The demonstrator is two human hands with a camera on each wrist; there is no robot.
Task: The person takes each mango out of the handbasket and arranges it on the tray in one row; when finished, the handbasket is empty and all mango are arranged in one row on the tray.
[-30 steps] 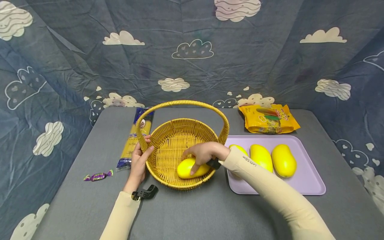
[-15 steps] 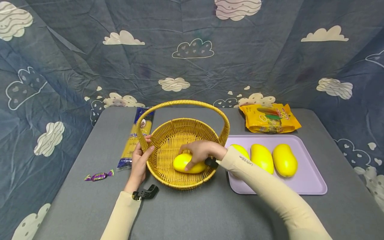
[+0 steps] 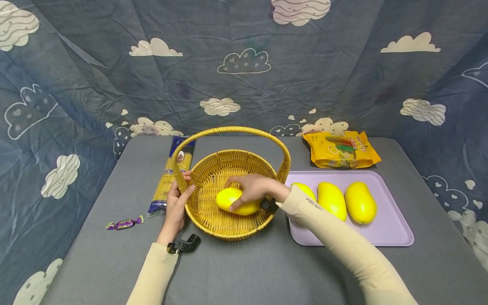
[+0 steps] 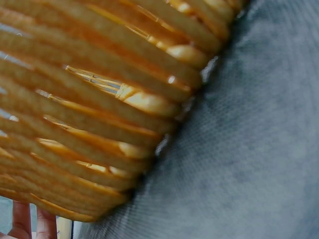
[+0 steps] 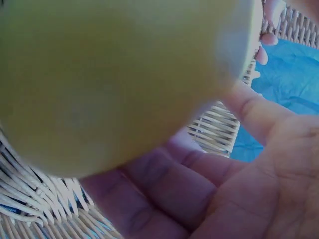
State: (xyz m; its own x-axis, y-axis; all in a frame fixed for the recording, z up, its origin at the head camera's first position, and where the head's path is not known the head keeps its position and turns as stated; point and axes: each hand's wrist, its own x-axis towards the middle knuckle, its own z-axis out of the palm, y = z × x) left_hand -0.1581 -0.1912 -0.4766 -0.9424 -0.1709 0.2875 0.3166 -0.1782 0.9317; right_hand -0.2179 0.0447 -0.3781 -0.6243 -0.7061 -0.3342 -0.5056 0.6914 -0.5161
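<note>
A round woven basket (image 3: 207,214) with a tall arched handle stands mid-table. At its left side my left hand (image 3: 176,207) grips the rim by the foot of the handle, thumb over the edge and the other fingers outside. The left wrist view shows the basket's woven wall (image 4: 99,109) up close. Inside the basket, my right hand (image 3: 254,189) holds a yellow mango (image 3: 225,197), its thumb on the near side and fingers on the far side. From the right wrist camera the mango (image 5: 119,89) fills much of the view, with fingers curled against its underside.
Right of the basket lies a lilac tray (image 3: 385,233) with a mango (image 3: 360,203), another mango (image 3: 331,201) and a third mango (image 3: 304,190) partly behind the sleeve. A yellow snack bag (image 3: 341,150) lies behind it. Left are a pasta packet (image 3: 164,188) and a purple wrapped candy (image 3: 124,224).
My right hand has shifted the mango slightly left and toward the back inside the basket. My left hand keeps its grip on the rim, and the basket stays in place.
</note>
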